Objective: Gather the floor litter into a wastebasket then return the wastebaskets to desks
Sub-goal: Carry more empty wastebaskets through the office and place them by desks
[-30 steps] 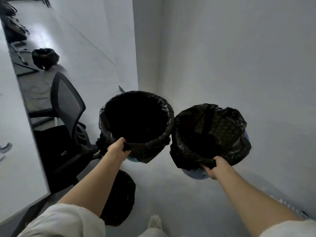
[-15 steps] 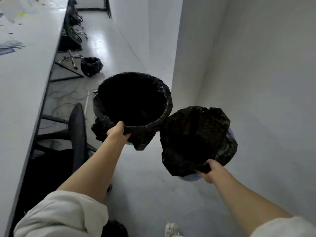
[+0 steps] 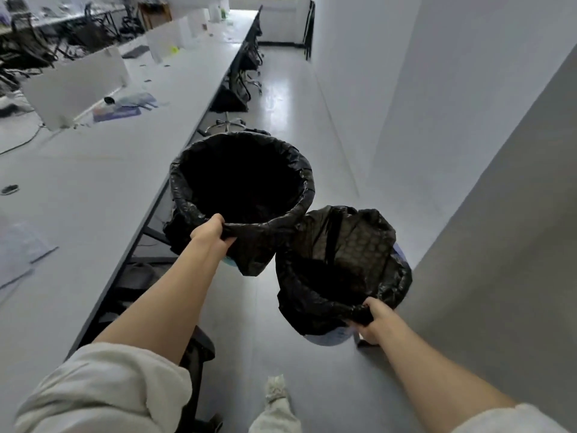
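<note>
Desk (image 3: 93, 195) just left of left hand (image 3: 209, 233), gripping near rim of left bin (image 3: 242, 182), mouth up; right hand (image 3: 373, 323) clutching right bin (image 3: 343, 270) liner, lower, wallside; left bin likely first down

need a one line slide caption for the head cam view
Left hand and right hand each carry a black-lined wastebasket along the desk aisle.
</note>
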`<state>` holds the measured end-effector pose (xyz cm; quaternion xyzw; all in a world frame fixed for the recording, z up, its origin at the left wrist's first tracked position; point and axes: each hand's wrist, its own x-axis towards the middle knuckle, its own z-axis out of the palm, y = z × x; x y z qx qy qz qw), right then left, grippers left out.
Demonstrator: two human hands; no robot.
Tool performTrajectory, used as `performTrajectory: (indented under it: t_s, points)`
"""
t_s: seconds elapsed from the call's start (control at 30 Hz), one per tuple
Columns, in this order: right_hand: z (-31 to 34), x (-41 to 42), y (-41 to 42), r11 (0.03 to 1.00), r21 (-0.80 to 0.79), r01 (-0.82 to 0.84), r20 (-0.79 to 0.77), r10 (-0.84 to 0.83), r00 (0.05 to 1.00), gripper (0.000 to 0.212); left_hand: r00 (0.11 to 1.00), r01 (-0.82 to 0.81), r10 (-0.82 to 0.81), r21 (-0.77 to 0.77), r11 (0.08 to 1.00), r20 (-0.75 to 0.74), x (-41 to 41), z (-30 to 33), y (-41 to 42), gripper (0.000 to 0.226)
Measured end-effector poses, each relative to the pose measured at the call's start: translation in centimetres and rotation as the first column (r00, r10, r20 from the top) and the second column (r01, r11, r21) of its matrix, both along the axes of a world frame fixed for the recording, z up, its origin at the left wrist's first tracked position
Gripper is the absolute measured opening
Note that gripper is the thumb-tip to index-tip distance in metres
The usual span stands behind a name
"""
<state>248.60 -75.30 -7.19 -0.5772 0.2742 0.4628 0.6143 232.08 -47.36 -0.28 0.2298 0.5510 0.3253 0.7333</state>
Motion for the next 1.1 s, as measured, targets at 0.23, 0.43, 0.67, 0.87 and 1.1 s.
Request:
performTrajectory:
  t_s: [0.23,0.43,0.67,0.87,1.1]
  points:
    - [0.2,11.4,18.7,1.000,-0.001,-0.006,0.014,0.006,1.000,0.040,0.997,-0.039,0.038,-0.011,0.999,-0.061,7.4,0.2,18.1,0.013]
    - [2.2,21.2,31.2,0.998,-0.031,0.062,0.061,-0.060,0.996,0.040,0.995,0.003,-0.010,-0.075,0.997,-0.097,16.6,-1.6,30.1,0.023]
    - [1.3,37.7,46.7,0.993,-0.069,0.101,0.082,-0.095,0.992,0.020,0.985,0.001,-0.023,-0.132,0.991,-0.170,32.2,-4.5,44.4,0.007]
    - [1.9,51.9,62.0,0.989,-0.069,0.132,0.058,-0.128,0.990,0.044,0.990,-0.034,0.016,-0.133,0.990,-0.138,45.0,-5.3,58.6,0.024]
    - [1.4,64.4,77.3,0.985,-0.022,0.172,0.096,-0.169,0.981,0.047,0.988,-0.064,0.045,-0.127,0.990,-0.146,57.0,-4.1,72.0,0.010]
